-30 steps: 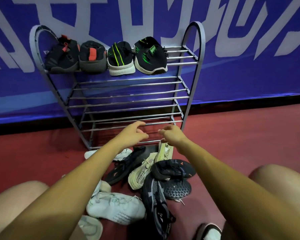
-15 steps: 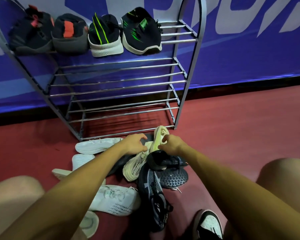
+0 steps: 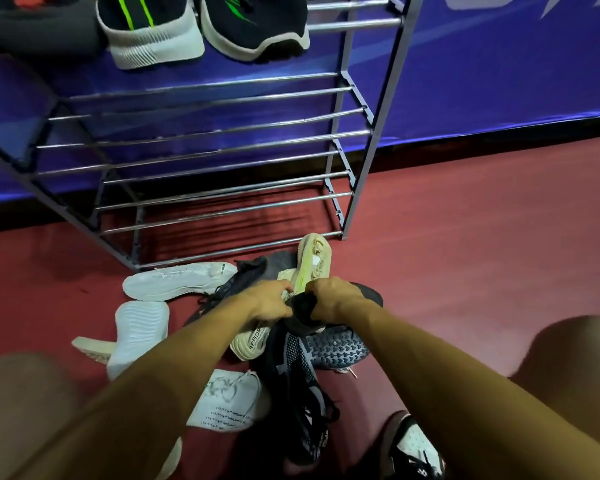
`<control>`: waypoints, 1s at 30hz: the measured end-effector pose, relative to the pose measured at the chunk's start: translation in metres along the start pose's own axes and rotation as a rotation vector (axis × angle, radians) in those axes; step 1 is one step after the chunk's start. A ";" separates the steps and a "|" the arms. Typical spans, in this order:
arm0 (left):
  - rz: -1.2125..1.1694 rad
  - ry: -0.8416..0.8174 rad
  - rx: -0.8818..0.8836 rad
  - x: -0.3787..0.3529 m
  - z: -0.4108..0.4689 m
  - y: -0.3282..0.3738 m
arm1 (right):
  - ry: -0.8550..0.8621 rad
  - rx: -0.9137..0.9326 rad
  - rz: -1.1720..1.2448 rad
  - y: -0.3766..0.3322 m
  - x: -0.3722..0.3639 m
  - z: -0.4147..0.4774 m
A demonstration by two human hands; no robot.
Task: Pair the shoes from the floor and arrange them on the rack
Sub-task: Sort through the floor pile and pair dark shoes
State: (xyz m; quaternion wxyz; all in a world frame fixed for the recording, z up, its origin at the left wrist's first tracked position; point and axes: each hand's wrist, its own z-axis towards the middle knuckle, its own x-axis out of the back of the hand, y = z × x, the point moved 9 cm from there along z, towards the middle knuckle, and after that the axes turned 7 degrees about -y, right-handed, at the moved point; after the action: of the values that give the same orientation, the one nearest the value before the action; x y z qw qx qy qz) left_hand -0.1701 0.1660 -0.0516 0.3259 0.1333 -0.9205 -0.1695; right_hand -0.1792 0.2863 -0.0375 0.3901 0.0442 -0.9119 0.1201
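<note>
Pairing step. My left hand (image 3: 271, 303) clamps the lettered cream shoe (image 3: 248, 342); right hand (image 3: 329, 299) clamps its sole-up mate (image 3: 314, 258). Next, probably: lift both clear of the pile and seat them on the rack (image 3: 381, 126).

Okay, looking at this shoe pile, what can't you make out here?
Head view, top-shelf shoes: cut off by the upper edge.
Left hand and right hand: fingertips hidden behind knuckles, grip unclear.
White printed shoe: partly under the left forearm, print blurred.
Black-and-white shoe: cut by the bottom edge.
</note>
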 end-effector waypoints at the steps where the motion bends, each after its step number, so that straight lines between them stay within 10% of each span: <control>1: 0.007 -0.007 -0.004 -0.002 0.003 0.000 | 0.021 0.003 -0.014 -0.002 0.001 0.001; 17: 0.087 0.184 -0.023 0.036 -0.059 0.012 | 0.319 -0.021 0.200 -0.025 0.067 -0.045; 30: -0.572 0.503 -0.441 0.108 -0.160 0.044 | 0.711 0.111 0.542 -0.037 0.181 -0.176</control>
State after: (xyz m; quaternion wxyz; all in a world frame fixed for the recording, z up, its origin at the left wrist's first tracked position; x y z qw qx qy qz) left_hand -0.1544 0.1314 0.1427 0.5005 0.3472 -0.6804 -0.4074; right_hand -0.1749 0.2972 0.2172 0.6305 -0.2193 -0.6921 0.2745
